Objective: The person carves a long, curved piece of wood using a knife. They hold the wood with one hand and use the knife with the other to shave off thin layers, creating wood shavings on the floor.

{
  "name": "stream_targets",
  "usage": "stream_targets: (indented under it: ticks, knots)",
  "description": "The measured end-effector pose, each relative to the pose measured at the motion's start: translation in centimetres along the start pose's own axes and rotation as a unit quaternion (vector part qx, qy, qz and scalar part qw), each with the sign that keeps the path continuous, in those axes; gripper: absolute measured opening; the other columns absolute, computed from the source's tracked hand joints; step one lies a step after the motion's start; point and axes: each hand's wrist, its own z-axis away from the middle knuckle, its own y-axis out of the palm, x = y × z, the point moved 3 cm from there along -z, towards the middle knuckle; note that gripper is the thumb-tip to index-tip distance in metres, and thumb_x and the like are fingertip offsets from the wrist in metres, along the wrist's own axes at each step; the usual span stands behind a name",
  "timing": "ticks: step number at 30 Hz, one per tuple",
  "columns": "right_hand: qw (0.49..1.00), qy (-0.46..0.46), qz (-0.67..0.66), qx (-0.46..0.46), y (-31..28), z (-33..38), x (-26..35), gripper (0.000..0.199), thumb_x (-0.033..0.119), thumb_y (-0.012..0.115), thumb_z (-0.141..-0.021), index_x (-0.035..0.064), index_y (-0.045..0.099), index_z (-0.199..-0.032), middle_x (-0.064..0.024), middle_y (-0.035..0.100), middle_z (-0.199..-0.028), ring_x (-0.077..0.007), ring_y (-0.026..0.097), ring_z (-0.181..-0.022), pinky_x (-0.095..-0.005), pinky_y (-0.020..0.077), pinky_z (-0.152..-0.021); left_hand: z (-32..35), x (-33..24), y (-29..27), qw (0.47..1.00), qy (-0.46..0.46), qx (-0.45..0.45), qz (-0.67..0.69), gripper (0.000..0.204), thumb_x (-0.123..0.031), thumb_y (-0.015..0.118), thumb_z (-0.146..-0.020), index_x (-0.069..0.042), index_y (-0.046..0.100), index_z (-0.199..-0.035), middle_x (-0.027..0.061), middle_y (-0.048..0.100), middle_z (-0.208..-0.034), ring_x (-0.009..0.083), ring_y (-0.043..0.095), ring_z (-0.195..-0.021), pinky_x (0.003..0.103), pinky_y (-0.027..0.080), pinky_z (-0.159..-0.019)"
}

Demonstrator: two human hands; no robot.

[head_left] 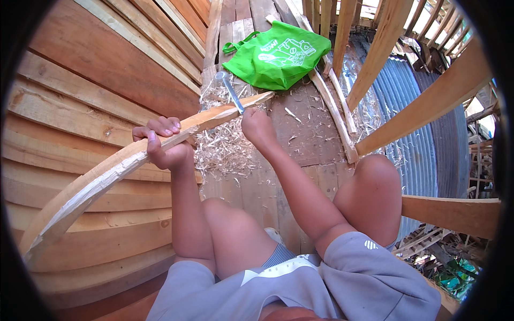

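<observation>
My left hand (165, 143) is wrapped around a long, curved piece of wood (110, 160), thumb on its near side. The wood runs from the lower left up to a pointed far end, with pale, freshly cut faces along it. In my closed right hand (257, 125) is a bluish-grey metal tool (232, 94) with a narrow shaft and a wider, rounded far end; its exact kind is hard to tell. The tool crosses the wood near its far end. Whether it touches the wood cannot be told.
Wood shavings (225, 150) cover the plank floor under the work. A green bag (284, 56) lies ahead. Stacked boards (80, 117) form the left side. Thin wood strips (332, 112), slanted posts (428, 109) and corrugated metal sheets (409, 134) are on the right.
</observation>
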Motion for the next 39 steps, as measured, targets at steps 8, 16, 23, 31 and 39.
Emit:
stream_targets:
  ticks: [8, 16, 23, 31, 39]
  knots:
    - [0.999, -0.024, -0.018, 0.012, 0.2, 1.9, 2.6, 0.059, 0.035, 0.032, -0.096, -0.0136, 0.066, -0.092, -0.0393, 0.062, -0.096, -0.0532, 0.06, -0.102, -0.0558, 0.0441, -0.094, 0.3, 0.1, 0.0, 0.998, 0.007, -0.065, -0.008, 0.023, -0.022, 0.057, -0.079, -0.013, 0.036, -0.084, 0.0027, 0.039, -0.058, 0.0139, 0.039, -0.051, 0.031, 0.042, -0.052]
    - [0.996, -0.005, -0.057, -0.069, 1.3, -0.7, -1.4, 0.057, 0.033, 0.033, -0.095, -0.0138, 0.066, -0.09, -0.0395, 0.062, -0.096, -0.0537, 0.059, -0.101, -0.0552, 0.045, -0.093, 0.5, -0.3, 0.3, 0.992, 0.015, -0.119, -0.038, 0.024, -0.024, 0.056, -0.08, -0.013, 0.035, -0.086, 0.0019, 0.037, -0.06, 0.0143, 0.04, -0.054, 0.032, 0.042, -0.054]
    - [0.999, 0.04, -0.026, 0.007, 1.5, -2.2, -3.9, 0.057, 0.034, 0.03, -0.099, -0.0086, 0.067, -0.098, -0.0334, 0.065, -0.099, -0.0506, 0.062, -0.1, -0.0524, 0.0461, -0.094, -0.1, -0.4, -0.9, 0.994, 0.019, -0.103, -0.033, 0.025, -0.024, 0.057, -0.079, -0.014, 0.035, -0.086, 0.0025, 0.039, -0.061, 0.0142, 0.04, -0.053, 0.031, 0.042, -0.053]
    - [0.999, -0.026, 0.017, 0.03, 1.9, -0.8, 0.5, 0.057, 0.033, 0.03, -0.098, -0.0104, 0.067, -0.096, -0.0349, 0.065, -0.098, -0.0502, 0.062, -0.098, -0.0541, 0.046, -0.093, -0.7, -0.2, -1.4, 1.0, 0.021, 0.013, -0.012, 0.017, -0.023, 0.052, -0.078, -0.016, 0.036, -0.08, 0.0017, 0.037, -0.058, 0.0136, 0.04, -0.054, 0.031, 0.04, -0.056]
    - [0.993, -0.042, 0.007, 0.107, 3.8, 2.8, 4.5, 0.059, 0.034, 0.03, -0.096, -0.0134, 0.066, -0.093, -0.0401, 0.061, -0.1, -0.0532, 0.059, -0.102, -0.0529, 0.0436, -0.096, -1.4, -0.2, -4.2, 0.999, 0.036, 0.021, -0.014, 0.016, -0.021, 0.053, -0.079, -0.015, 0.038, -0.076, 0.0023, 0.041, -0.058, 0.0146, 0.042, -0.053, 0.031, 0.041, -0.056]
